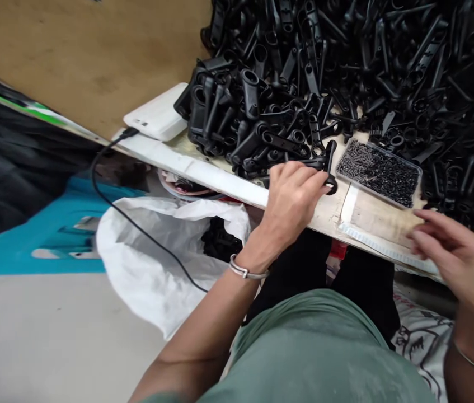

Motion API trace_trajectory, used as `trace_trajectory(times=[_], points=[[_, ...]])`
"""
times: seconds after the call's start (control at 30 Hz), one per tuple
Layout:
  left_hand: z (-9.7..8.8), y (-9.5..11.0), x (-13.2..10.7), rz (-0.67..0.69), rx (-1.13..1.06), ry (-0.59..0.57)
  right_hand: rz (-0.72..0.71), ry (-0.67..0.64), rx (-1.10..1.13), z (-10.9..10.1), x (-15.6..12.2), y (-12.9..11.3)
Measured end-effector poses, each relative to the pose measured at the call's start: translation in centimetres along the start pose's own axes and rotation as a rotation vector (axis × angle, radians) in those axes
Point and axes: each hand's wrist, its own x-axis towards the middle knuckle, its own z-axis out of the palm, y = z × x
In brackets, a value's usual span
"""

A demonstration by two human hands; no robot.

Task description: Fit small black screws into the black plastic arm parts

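Observation:
My left hand (293, 193) is at the table's front edge, its fingers curled round a black plastic part (331, 159) with a ring-shaped end. The palm side and most of the grip are hidden from above. Behind it lies a big heap of similar black plastic parts (251, 92). To the right, a clear shallow box (381, 170) contains small grey and black pieces. My right hand (463, 252) hovers by the front edge, just right of a taped tan patch (379, 218) on the tabletop. Its index finger and thumb are apart, and I see nothing between them.
A white power bank (159, 112) with a black cable (106, 196) rests left of the heap. The cable hangs past the table edge (203, 176) over an open white sack (136, 252) with black parts inside. A blue plastic stool (69, 224) stands at the left.

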Motion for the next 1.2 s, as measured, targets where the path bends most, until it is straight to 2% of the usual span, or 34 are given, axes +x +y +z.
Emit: trace_trajectory(times=[0.07, 0.13, 0.23, 0.4, 0.57, 0.83, 1.2], points=[[0.4, 1.5, 0.9, 0.111, 0.005, -0.041, 0.033, -0.059, 0.083, 3.5, 0.9, -1.0], [0.9, 2.8, 1.6, 0.201, -0.037, -0.157, 0.042, -0.080, 0.209, 6.0, 1.9, -1.5], [1.6, 3.9, 2.1, 0.172, -0.183, -0.344, 0.103, -0.062, 0.418, 7.5, 2.9, -1.3], [1.1, 3.5, 1.3, 0.003, -0.317, -0.505, 0.300, -0.005, 0.597, 6.9, 3.2, -0.2], [1.0, 3.3, 0.1, -0.073, -0.370, -0.531, 0.353, -0.007, 0.619, 6.8, 3.1, 0.5], [0.9, 3.4, 0.5, -0.060, -0.372, -0.571, 0.387, -0.047, 0.630, 6.3, 3.1, 0.2], [0.5, 3.9, 0.4, -0.043, -0.369, -0.535, 0.500, -0.077, 0.680, 5.7, 3.1, -0.6]])
